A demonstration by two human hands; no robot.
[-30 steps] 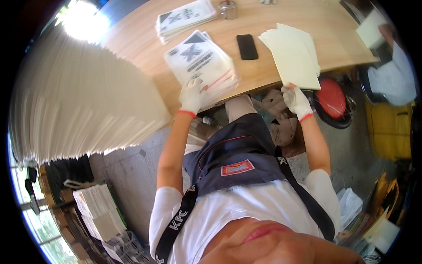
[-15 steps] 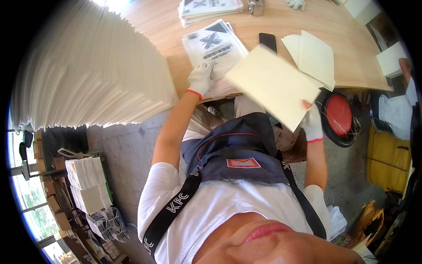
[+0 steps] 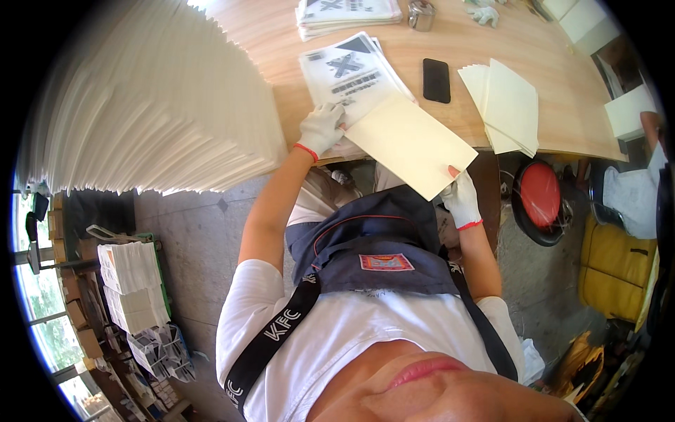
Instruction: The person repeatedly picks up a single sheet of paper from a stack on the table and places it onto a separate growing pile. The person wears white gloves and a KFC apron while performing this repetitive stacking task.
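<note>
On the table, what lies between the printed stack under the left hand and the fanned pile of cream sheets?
In the head view, a black phone lies flat on bare wood between the printed stack and the cream pile, touching neither.

Since a second ago the right hand (image 3: 462, 200) has lifted one cream envelope (image 3: 411, 144) off the pile beside the black phone (image 3: 436, 79) and swung it left, its corner now meeting the left hand (image 3: 321, 127) below that phone.

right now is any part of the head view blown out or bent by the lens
Head view: the tall white paper stack is overexposed, its top nearly featureless; the wooden table edge bows toward the rim with fisheye bending; the cream envelope in the right hand and the printed sheets under the left hand stay sharp.
</note>
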